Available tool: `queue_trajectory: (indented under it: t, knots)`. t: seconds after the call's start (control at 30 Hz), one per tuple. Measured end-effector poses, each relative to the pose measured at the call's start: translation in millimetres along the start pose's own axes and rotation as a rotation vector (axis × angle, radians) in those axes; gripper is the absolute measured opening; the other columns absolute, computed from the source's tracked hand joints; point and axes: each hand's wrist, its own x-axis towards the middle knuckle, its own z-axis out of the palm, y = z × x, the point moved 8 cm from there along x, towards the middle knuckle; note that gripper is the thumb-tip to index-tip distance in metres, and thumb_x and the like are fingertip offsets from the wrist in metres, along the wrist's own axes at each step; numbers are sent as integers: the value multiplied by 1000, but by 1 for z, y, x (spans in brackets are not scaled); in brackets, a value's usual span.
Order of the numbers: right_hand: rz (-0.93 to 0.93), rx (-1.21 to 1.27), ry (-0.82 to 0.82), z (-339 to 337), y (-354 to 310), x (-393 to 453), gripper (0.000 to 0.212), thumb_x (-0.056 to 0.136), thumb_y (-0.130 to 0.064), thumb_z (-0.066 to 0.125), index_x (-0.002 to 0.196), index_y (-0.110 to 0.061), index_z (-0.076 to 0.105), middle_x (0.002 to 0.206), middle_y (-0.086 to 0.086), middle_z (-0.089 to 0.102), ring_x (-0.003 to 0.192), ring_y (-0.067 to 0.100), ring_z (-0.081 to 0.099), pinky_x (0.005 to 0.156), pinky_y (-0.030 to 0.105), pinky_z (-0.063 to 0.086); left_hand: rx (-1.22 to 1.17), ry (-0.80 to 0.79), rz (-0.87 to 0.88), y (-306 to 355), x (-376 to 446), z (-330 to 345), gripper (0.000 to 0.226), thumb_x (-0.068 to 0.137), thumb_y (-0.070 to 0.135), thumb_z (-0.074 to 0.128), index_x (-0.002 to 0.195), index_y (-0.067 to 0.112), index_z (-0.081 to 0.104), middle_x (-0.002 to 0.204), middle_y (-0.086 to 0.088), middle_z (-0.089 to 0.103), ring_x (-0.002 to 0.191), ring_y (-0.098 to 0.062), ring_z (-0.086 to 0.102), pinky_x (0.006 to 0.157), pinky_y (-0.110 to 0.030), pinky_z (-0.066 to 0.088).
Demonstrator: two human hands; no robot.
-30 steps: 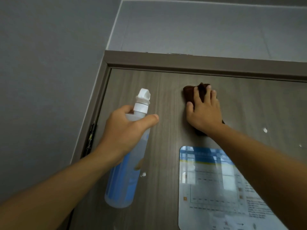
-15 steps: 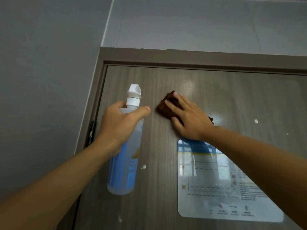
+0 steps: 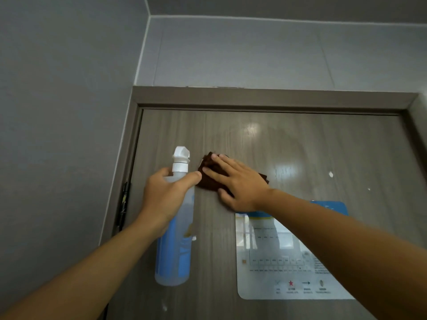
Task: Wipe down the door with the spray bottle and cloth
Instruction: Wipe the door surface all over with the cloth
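Cloth point(image 3: 209, 179) flat under right hand point(image 3: 240, 183) fingers point(image 3: 221, 161), on door point(image 3: 300, 144)

Wood-grain laminate on the door point(image 3: 312, 139), smooth and glossy, with light glare just beyond the right hand point(image 3: 240, 181). Soft, matt brown cloth point(image 3: 209, 179) under its fingers. Translucent plastic spray bottle point(image 3: 176, 248) with a ribbed white plastic nozzle, gripped in the left hand point(image 3: 165, 196). Glossy laminated notice point(image 3: 284, 269) below the right wrist.

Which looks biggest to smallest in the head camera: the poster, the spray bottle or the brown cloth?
1. Poster, partly behind the right arm.
2. Spray bottle, though it is held nearer the camera, so this is unsure.
3. Brown cloth, mostly hidden under the right hand.
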Motion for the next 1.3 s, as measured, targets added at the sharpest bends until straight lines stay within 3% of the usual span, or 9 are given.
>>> queue_trajectory:
  t: [0.13, 0.23, 0.33, 0.43, 0.57, 0.67, 0.83, 1.07, 1.3]
  knots:
    - [303, 35, 113, -13, 41, -5, 69, 102, -49, 35, 164, -35, 8, 172, 9, -3, 159, 28, -1, 129, 48, 5, -30, -50, 14, 13, -5, 11, 45, 65, 46, 84, 89, 11, 70, 89, -23, 74, 86, -45, 74, 77, -61, 61]
    - [570, 91, 214, -8, 34, -8, 71, 101, -51, 32, 165, -29, 10, 172, 12, 0, 158, 35, 1, 127, 52, 13, -5, -53, 36, 22, -9, 27, 36, 68, 44, 86, 83, 15, 70, 75, -9, 71, 74, -31, 73, 70, -49, 61]
    - [440, -1, 191, -1, 5, -2, 68, 100, -54, 32, 163, -31, 19, 171, 11, 11, 151, 38, 21, 114, 53, 31, -17, -39, 40, 29, -13, 44, 39, 64, 45, 85, 83, 14, 71, 69, -2, 70, 67, -18, 68, 64, -38, 54]
    - [313, -68, 200, 0, 4, -10, 57, 99, -48, 43, 152, -27, 40, 164, 13, 32, 123, 40, 46, 92, 50, 42, -23, -42, 37, 36, -18, 63, 46, 63, 46, 84, 88, 9, 73, 78, -12, 75, 70, -26, 73, 67, -44, 59]
    - [264, -99, 181, -5, 10, -20, 49, 94, -42, 58, 139, -24, 53, 137, 6, 51, 98, 28, 47, 79, 39, 42, -23, -49, 46, 45, -34, 95, 38, 70, 37, 84, 91, 7, 72, 82, -15, 77, 76, -31, 77, 74, -53, 63]
    - [296, -16, 239, -23, 27, -36, 49, 90, -42, 64, 134, -23, 55, 126, 4, 53, 94, 25, 45, 77, 37, 41, -24, -29, 43, 50, -48, 119, 28, 77, 29, 85, 87, 6, 71, 82, -17, 77, 78, -33, 77, 77, -54, 63]
    - [360, -18, 315, -61, 94, -94, 64, 98, -44, 50, 156, -20, 38, 134, 16, 51, 101, 34, 49, 81, 46, 43, -62, -56, -1, 52, -67, 166, 40, 75, 34, 87, 90, 2, 69, 82, -23, 72, 74, -34, 71, 78, -66, 61]
    - [504, -148, 339, -115, 217, -195, 64, 100, -43, 45, 158, -19, 33, 141, 20, 47, 111, 39, 48, 92, 47, 43, -56, -119, -40, 42, -101, 258, 28, 82, 33, 85, 84, 14, 65, 71, -2, 64, 63, -14, 64, 57, -30, 52]
    - [551, -145, 330, -128, 275, -261, 62, 101, -42, 47, 157, -19, 33, 143, 19, 46, 113, 40, 48, 93, 50, 44, -12, -170, -124, 23, -125, 335, 38, 67, 39, 82, 89, 12, 69, 74, -2, 66, 70, -21, 67, 64, -38, 53]
